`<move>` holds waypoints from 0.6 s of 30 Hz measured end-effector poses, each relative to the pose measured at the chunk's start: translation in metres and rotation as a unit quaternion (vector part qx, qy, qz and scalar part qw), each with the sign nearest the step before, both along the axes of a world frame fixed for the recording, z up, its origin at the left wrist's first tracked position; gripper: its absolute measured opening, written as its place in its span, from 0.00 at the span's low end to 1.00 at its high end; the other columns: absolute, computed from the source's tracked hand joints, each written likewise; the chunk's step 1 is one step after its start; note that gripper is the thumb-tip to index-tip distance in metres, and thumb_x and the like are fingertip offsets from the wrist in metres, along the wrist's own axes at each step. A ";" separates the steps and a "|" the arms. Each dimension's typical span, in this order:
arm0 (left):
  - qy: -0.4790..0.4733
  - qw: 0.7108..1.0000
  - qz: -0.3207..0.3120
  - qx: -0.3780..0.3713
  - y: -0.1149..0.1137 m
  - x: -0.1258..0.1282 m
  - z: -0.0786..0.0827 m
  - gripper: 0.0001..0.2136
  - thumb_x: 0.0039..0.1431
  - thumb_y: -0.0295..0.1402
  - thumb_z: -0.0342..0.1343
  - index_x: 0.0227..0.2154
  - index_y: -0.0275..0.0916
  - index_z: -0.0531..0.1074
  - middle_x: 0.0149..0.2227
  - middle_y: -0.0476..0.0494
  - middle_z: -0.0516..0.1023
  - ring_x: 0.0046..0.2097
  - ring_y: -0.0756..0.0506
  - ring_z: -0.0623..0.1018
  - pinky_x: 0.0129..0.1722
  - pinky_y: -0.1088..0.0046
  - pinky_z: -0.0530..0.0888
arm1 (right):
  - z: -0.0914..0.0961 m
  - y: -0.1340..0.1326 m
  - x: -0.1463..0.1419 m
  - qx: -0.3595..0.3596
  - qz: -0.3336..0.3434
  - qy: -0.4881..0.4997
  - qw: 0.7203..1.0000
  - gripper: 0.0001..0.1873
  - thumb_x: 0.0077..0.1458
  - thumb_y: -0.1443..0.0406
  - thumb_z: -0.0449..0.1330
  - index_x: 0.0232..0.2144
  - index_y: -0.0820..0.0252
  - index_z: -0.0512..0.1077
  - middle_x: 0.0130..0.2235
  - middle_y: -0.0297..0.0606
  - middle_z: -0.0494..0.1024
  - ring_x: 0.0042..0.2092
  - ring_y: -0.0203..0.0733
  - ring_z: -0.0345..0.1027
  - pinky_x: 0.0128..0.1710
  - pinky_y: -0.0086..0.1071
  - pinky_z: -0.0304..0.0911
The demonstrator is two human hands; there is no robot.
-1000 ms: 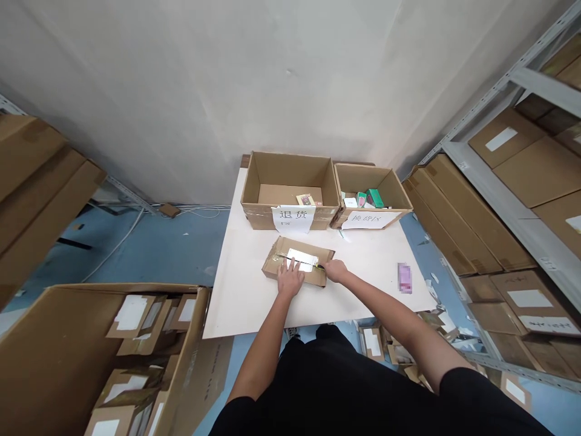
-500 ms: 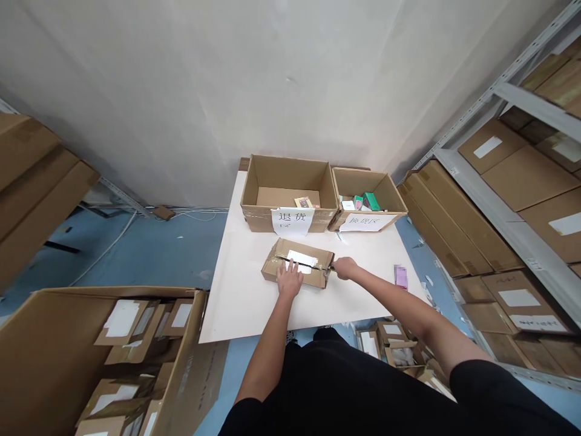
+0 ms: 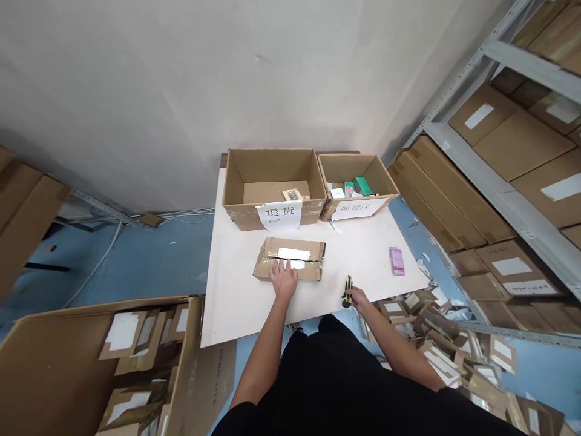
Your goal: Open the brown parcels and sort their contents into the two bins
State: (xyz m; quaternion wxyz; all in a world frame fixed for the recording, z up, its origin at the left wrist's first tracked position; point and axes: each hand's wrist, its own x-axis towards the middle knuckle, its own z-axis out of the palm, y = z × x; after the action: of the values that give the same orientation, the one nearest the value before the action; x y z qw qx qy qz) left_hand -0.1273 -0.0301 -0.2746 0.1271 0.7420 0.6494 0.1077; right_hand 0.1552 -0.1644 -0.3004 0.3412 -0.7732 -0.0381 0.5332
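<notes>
A flat brown parcel [image 3: 290, 258] with a white label lies in the middle of the white table [image 3: 240, 303]; the tape along its top is slit. My left hand [image 3: 284, 280] rests flat on the parcel's near edge, fingers spread. My right hand [image 3: 358, 297] is at the table's front edge, right of the parcel, closed on a black and yellow utility knife [image 3: 347, 290] that points away from me.
Two open cartons with paper signs stand at the table's back: a large one [image 3: 272, 181] holding one small box, a smaller one [image 3: 356, 188] with several small boxes. A pink item [image 3: 396, 260] lies right. Parcels fill a big carton [image 3: 113, 363] at left; shelves of boxes [image 3: 499, 181] at right.
My right hand drew the knife across the parcel's top to its right end, then pulled back toward me to the table's front edge. My left hand stayed on the parcel.
</notes>
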 end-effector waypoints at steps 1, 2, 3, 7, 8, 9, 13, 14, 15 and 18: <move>-0.001 1.000 0.010 0.001 -0.001 0.003 0.001 0.25 0.71 0.37 0.47 0.66 0.37 0.71 0.69 0.31 0.69 0.73 0.30 0.60 0.71 0.44 0.55 | -0.007 -0.002 0.003 -0.012 -0.007 0.008 1.000 0.10 0.52 0.70 0.67 0.33 0.59 0.69 0.25 0.37 0.78 0.27 0.41 0.76 0.27 0.30 0.71; -0.001 1.000 0.021 0.002 -0.003 0.008 0.001 0.25 0.71 0.37 0.46 0.66 0.37 0.71 0.69 0.31 0.68 0.73 0.30 0.60 0.71 0.44 0.55 | -0.012 -0.001 0.008 -0.017 -0.010 0.012 1.000 0.10 0.51 0.71 0.67 0.35 0.59 0.70 0.26 0.38 0.78 0.28 0.42 0.77 0.27 0.30 0.71; -0.001 0.999 0.033 0.001 -0.005 0.012 0.002 0.25 0.71 0.37 0.46 0.66 0.37 0.71 0.70 0.31 0.68 0.73 0.30 0.59 0.71 0.44 0.55 | -0.015 0.004 0.015 -0.017 -0.013 0.015 1.000 0.12 0.50 0.72 0.68 0.37 0.60 0.71 0.26 0.38 0.79 0.28 0.43 0.77 0.27 0.31 0.71; 0.012 0.996 0.084 -0.011 -0.017 0.035 0.004 0.25 0.72 0.38 0.45 0.66 0.36 0.70 0.70 0.28 0.66 0.73 0.29 0.59 0.70 0.42 0.57 | -0.016 0.040 0.054 0.019 -0.003 -0.035 0.999 0.29 0.48 0.69 0.70 0.53 0.60 0.72 0.36 0.42 0.84 0.37 0.47 0.81 0.37 0.36 0.75; 0.016 0.995 0.095 -0.014 -0.020 0.041 0.005 0.25 0.72 0.39 0.45 0.66 0.36 0.70 0.70 0.28 0.66 0.73 0.29 0.59 0.69 0.42 0.57 | -0.014 0.050 0.064 0.026 0.001 -0.085 0.996 0.32 0.48 0.68 0.69 0.57 0.60 0.70 0.41 0.45 0.84 0.42 0.49 0.81 0.41 0.38 0.75; 0.020 0.994 0.104 -0.017 -0.022 0.047 0.006 0.25 0.73 0.39 0.44 0.66 0.36 0.70 0.70 0.28 0.65 0.73 0.29 0.59 0.69 0.42 0.57 | -0.013 0.058 0.074 0.027 0.002 -0.141 0.990 0.35 0.50 0.66 0.68 0.60 0.61 0.69 0.46 0.49 0.84 0.46 0.50 0.81 0.45 0.40 0.75; 0.027 0.990 0.131 -0.053 -0.028 0.072 0.011 0.26 0.73 0.41 0.44 0.68 0.37 0.68 0.72 0.28 0.63 0.74 0.28 0.57 0.70 0.41 0.57 | -0.009 0.078 0.085 0.037 0.005 -0.253 0.967 0.35 0.53 0.63 0.62 0.64 0.63 0.69 0.56 0.56 0.79 0.53 0.55 0.77 0.54 0.45 0.73; 0.027 0.988 0.137 -0.067 -0.030 0.078 0.012 0.26 0.73 0.41 0.44 0.68 0.37 0.67 0.72 0.28 0.62 0.74 0.28 0.56 0.70 0.41 0.56 | -0.008 0.079 0.078 0.060 0.018 -0.256 0.965 0.34 0.54 0.64 0.60 0.63 0.63 0.69 0.56 0.54 0.79 0.54 0.55 0.77 0.55 0.44 0.72; 0.028 0.986 0.142 -0.081 -0.033 0.085 0.013 0.27 0.73 0.42 0.44 0.69 0.37 0.67 0.73 0.28 0.60 0.74 0.27 0.56 0.70 0.41 0.56 | -0.006 0.079 0.066 0.099 0.042 -0.266 0.958 0.33 0.55 0.64 0.59 0.63 0.62 0.70 0.56 0.52 0.79 0.55 0.54 0.75 0.57 0.44 0.71; 0.032 0.982 0.139 -0.120 -0.043 0.106 0.017 0.27 0.73 0.41 0.42 0.69 0.37 0.66 0.75 0.28 0.57 0.75 0.26 0.54 0.70 0.40 0.56 | 0.000 0.073 0.018 0.274 0.196 -0.319 0.886 0.29 0.60 0.66 0.53 0.62 0.60 0.72 0.59 0.48 0.78 0.62 0.52 0.70 0.61 0.46 0.67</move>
State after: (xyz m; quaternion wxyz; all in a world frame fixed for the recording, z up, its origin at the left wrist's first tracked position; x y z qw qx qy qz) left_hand -0.0216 -0.0735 -0.2578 0.1783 0.6266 0.7583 0.0218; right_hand 0.1736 -0.0910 -0.3001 0.3972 -0.7543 -0.4400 0.2823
